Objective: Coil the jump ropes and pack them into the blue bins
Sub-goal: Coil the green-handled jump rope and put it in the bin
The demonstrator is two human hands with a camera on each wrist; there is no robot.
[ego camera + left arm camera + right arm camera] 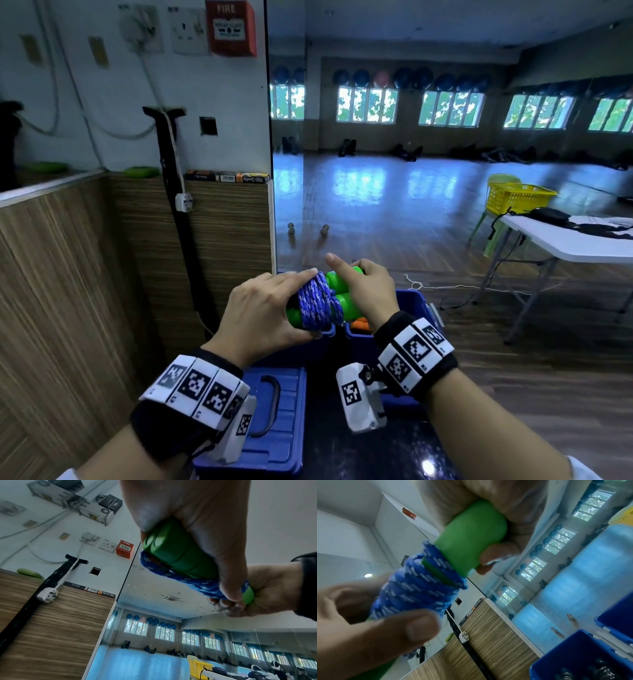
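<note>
Head view showed the jump rope, soft blue cord wound round two rigid green handles, held above the blue bins. Left hand gripped the coils, right hand the handle ends; it looked light, and the loops likely to slip.

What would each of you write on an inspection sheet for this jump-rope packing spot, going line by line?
Surface: dark counter.
Job's things: blue rope wound round green handles; blue bins below; blue lid.
Clutter: orange item in a bin.
Grippers: left hand grips the rope; right hand grips the handles.
Cables: white cable with plug; cords by folding table.
Surroundings: mirror wall, yellow basket.
</note>
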